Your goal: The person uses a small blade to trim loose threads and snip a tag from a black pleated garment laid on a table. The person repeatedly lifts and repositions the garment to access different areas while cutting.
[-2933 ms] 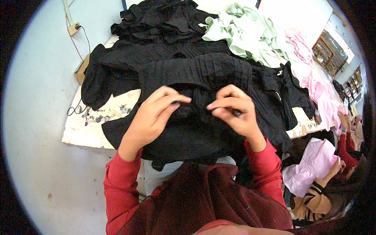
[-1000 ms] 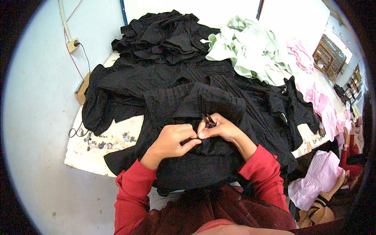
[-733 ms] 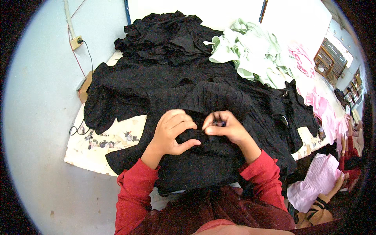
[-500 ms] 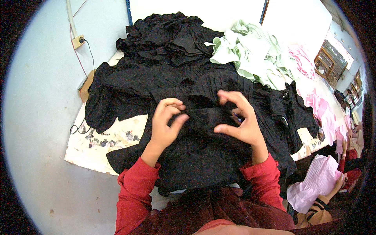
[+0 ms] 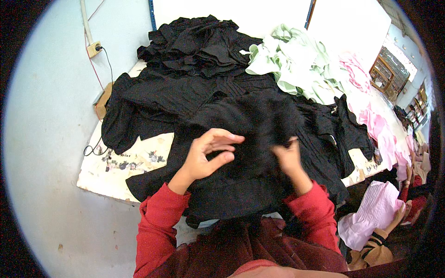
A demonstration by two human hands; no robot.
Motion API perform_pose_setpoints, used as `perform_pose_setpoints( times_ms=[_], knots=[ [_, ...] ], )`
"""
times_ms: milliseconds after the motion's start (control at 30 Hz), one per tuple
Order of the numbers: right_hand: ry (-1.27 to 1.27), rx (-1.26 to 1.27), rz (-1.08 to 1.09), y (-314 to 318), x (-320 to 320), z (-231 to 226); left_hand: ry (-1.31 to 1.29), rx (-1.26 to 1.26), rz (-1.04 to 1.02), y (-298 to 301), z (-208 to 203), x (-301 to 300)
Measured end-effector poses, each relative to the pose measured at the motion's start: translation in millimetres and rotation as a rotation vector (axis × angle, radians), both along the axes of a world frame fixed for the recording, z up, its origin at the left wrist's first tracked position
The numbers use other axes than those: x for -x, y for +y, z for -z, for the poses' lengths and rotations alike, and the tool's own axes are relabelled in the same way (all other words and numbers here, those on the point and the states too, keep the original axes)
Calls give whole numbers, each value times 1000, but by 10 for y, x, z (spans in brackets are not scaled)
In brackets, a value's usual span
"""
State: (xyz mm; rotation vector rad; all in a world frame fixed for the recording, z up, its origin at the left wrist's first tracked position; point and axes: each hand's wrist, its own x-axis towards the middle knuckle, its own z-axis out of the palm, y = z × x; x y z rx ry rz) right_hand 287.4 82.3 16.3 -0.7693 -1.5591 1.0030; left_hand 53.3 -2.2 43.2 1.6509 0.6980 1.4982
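Observation:
A black garment (image 5: pixel 241 194) with pleated parts lies spread over the table in front of me and reaches down toward my lap. Over its middle is my left hand (image 5: pixel 208 153), fingers curved and apart from the thumb, with no cloth visibly pinched in it. My right hand (image 5: pixel 291 160) is at the right side of the same black cloth. Motion smears its fingers, and I cannot tell whether they grip a fold. Between the two hands the raised black fabric is blurred too.
A heap of black garments (image 5: pixel 194 44) rises at the back. Pale green cloth (image 5: pixel 296 60) and pink cloth (image 5: pixel 378 132) lie to its right. The patterned tabletop (image 5: pixel 139 155) shows at left, near a wall socket (image 5: pixel 94 49). At right, another person's hand (image 5: pixel 396 217) holds a pink pleated garment (image 5: pixel 371 208).
Both hands have come lower, the left also shifting right. Black cloth between them has been flipped up and away, covering the pleated part and opening that showed before.

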Motion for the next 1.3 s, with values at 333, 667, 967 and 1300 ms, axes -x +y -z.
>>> perform_pose_setpoints(
  times_ms=[333,667,967,1300],
  knots=[
    [-222,-59,798,-716,-3572,-1054,331,-85,-318,-39,-339,146],
    [-1085,72,1328,-1585,-5359,-1156,621,-75,-167,342,88,-66],
    [-858,-136,695,-348,-3287,-776,598,-149,-282,521,441,38],
    [-893,-389,-11,1232,312,-718,732,-142,-426,666,719,190]
  ],
)
